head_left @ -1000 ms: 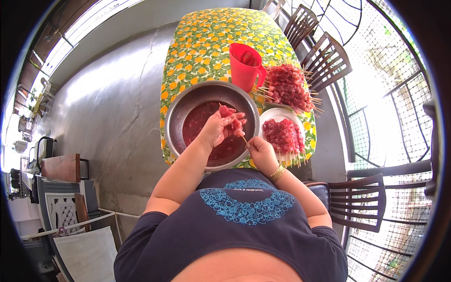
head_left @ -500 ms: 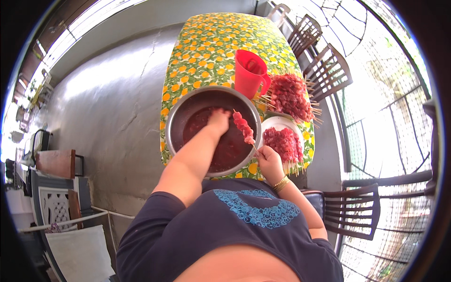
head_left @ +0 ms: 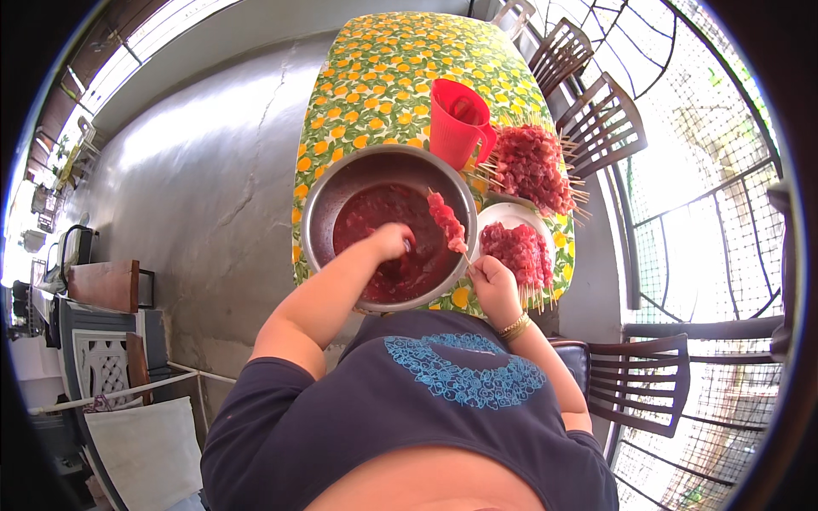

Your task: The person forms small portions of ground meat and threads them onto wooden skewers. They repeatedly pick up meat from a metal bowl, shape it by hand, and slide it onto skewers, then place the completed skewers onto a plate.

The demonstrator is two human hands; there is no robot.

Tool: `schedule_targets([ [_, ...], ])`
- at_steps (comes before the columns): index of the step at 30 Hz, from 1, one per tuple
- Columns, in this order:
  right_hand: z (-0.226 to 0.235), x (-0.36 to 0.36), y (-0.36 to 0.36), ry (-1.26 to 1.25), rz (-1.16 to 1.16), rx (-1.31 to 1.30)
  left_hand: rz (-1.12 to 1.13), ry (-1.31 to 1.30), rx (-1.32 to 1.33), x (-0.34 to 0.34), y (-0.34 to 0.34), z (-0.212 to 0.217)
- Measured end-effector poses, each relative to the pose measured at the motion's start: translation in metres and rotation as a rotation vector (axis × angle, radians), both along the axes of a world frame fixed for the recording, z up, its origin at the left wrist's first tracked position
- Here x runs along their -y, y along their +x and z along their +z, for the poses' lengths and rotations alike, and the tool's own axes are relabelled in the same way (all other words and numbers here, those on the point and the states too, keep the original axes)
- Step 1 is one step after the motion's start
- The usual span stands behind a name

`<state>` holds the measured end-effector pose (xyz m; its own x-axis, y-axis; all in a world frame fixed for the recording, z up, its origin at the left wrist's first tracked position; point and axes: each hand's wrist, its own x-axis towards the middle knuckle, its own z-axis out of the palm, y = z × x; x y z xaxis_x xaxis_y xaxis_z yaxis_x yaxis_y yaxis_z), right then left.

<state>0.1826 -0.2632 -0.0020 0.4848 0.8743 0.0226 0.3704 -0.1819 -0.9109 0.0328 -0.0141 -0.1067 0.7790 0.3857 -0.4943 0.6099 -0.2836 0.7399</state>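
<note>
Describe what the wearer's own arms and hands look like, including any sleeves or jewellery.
Short, plain dark navy T-shirt sleeves cover the upper arms. The left hand and right hand show no gloves. A gold-coloured bracelet circles the right wrist; none shows on the left.

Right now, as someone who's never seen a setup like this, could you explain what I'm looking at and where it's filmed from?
There's no machine here, just a person's two bare hands. The view comes from a wide camera worn on the head, looking down, which is why straight edges bend. The right hand holds a meat skewer by the lower end of its stick. The left hand reaches into a metal bowl of wet, red meat; its fingers are partly hidden, so I can't tell its grip. On the fruit-patterned tablecloth there's also a red pitcher, a white plate of skewers, and beyond it a bigger skewer pile.
</note>
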Motion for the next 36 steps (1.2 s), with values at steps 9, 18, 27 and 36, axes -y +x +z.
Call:
schedule_targets([
  [9,-0.004,-0.019,-0.01,-0.049,0.119,-0.025,0.655,-0.594,0.583,-0.021,-0.031,0.067],
  [18,0.007,-0.022,-0.012,-0.107,0.18,0.046,0.769,-0.618,0.856,-0.003,-0.021,0.081],
  [27,0.01,-0.004,-0.002,-0.042,0.136,0.093,0.658,-0.538,0.9,0.009,0.005,0.098],
  [36,0.02,0.016,0.007,0.002,0.056,0.181,0.433,-0.438,0.786,0.006,0.028,0.114],
])
